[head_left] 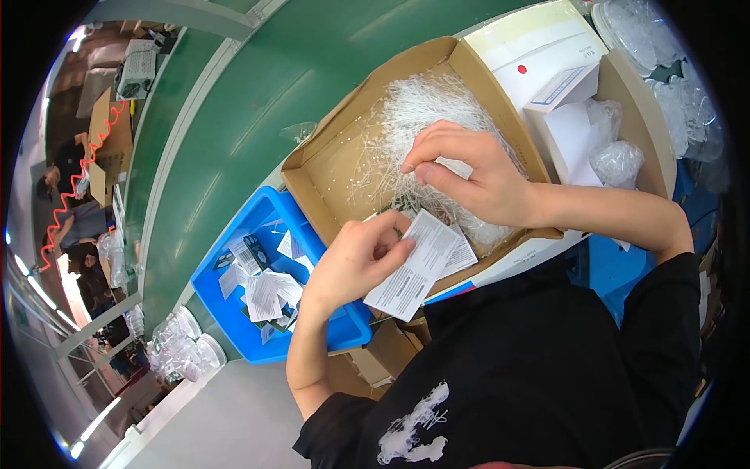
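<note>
My left hand (355, 262) grips white printed cards (414, 270) between thumb and fingers, partly over the near edge of a shallow cardboard box (328, 176). Dark green shows behind the cards at the fingertips. A heap of thin, clear plastic fasteners (430, 102) fills much of the box, with loose ones scattered at its left. Above the heap, my right hand (473, 172) is closed in a pinch, thumb near the index finger. Anything held in that pinch is too fine to make out. Left of my left hand, a blue plastic bin (344, 336) contains several printed cards (266, 297).
Beyond my right forearm are a white carton (539, 47), a small white box (566, 90) and a clear bag (617, 162). Bagged clear plastic (183, 344) lies at the lower left. A green work surface (234, 117) extends behind. A red coiled hose (78, 180) hangs far left, near people.
</note>
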`<state>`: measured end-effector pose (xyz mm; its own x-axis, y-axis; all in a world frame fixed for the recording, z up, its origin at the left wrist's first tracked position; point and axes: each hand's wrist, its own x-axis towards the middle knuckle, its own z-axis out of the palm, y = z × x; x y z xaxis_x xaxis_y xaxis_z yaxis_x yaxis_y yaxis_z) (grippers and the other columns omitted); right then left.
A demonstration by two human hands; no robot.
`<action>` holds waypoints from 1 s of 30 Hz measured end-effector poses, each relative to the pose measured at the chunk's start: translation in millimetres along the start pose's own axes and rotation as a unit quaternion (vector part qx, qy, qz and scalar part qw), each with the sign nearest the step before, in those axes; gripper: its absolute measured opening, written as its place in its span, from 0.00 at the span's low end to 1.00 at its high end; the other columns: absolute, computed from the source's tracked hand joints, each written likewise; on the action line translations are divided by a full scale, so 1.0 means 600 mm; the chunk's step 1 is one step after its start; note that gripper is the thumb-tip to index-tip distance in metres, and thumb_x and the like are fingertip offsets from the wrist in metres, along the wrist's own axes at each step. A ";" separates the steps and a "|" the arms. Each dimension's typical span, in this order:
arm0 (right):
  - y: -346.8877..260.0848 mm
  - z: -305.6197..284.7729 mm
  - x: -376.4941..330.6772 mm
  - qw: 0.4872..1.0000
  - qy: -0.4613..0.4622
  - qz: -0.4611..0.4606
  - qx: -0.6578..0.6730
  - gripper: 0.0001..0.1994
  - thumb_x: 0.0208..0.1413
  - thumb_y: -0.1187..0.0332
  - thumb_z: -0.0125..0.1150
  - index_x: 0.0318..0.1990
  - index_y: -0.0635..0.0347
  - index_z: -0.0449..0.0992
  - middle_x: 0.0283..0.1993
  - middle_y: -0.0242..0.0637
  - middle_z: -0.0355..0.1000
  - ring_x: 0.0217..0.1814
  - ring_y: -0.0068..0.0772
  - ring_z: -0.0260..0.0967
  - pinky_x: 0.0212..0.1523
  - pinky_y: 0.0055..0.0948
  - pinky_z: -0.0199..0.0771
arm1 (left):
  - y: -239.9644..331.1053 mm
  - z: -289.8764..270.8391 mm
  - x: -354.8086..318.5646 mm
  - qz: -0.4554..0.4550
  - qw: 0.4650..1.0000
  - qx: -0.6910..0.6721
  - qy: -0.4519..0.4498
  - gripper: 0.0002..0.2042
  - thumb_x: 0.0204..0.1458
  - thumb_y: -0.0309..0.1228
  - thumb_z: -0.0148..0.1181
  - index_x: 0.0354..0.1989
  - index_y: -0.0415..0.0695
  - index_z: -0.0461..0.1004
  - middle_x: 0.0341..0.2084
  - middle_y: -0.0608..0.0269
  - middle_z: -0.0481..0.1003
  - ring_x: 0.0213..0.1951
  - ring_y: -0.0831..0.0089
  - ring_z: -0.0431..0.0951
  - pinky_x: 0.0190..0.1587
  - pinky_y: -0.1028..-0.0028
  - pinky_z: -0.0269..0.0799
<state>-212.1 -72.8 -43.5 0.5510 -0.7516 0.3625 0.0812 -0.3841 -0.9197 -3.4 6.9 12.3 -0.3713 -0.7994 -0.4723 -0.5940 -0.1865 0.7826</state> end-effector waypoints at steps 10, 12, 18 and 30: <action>0.005 -0.002 -0.004 0.996 -0.002 0.048 0.080 0.04 0.60 0.75 0.51 0.38 0.64 0.71 0.41 0.37 0.72 0.44 0.27 0.68 0.46 0.28 0.69 | -0.009 -0.015 -0.005 -0.068 0.983 -0.170 -0.016 0.09 0.61 0.26 0.51 0.48 0.38 0.66 0.19 0.66 0.74 0.21 0.85 0.70 0.23 0.79 0.64; 0.003 -0.005 -0.005 0.993 -0.007 0.061 0.096 0.04 0.60 0.76 0.49 0.38 0.65 0.70 0.42 0.37 0.71 0.44 0.26 0.68 0.46 0.27 0.69 | -0.014 -0.012 -0.003 -0.048 0.975 -0.215 0.001 0.11 0.62 0.25 0.51 0.51 0.38 0.63 0.25 0.63 0.76 0.26 0.83 0.74 0.27 0.79 0.68; -0.002 0.000 -0.001 0.996 -0.012 0.043 0.081 0.05 0.61 0.74 0.48 0.37 0.66 0.70 0.47 0.40 0.70 0.45 0.25 0.67 0.46 0.25 0.69 | -0.009 -0.013 -0.001 -0.025 0.956 -0.288 0.056 0.19 0.59 0.20 0.52 0.58 0.37 0.57 0.37 0.57 0.79 0.37 0.77 0.80 0.38 0.78 0.76; -0.009 -0.001 -0.014 0.992 -0.080 0.003 0.096 0.03 0.58 0.77 0.50 0.37 0.65 0.71 0.42 0.43 0.75 0.42 0.36 0.73 0.44 0.31 0.72 | -0.046 -0.017 0.015 0.091 0.947 -0.205 0.229 0.14 0.59 0.14 0.42 0.44 0.33 0.76 0.44 0.52 0.78 0.46 0.74 0.77 0.50 0.76 0.71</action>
<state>-217.6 -64.6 -41.3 0.6754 -0.6527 0.3433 0.2257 -0.2603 -0.9388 16.6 -0.8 -9.4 -0.0357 -0.9861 -0.1622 -0.1878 -0.1528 0.9702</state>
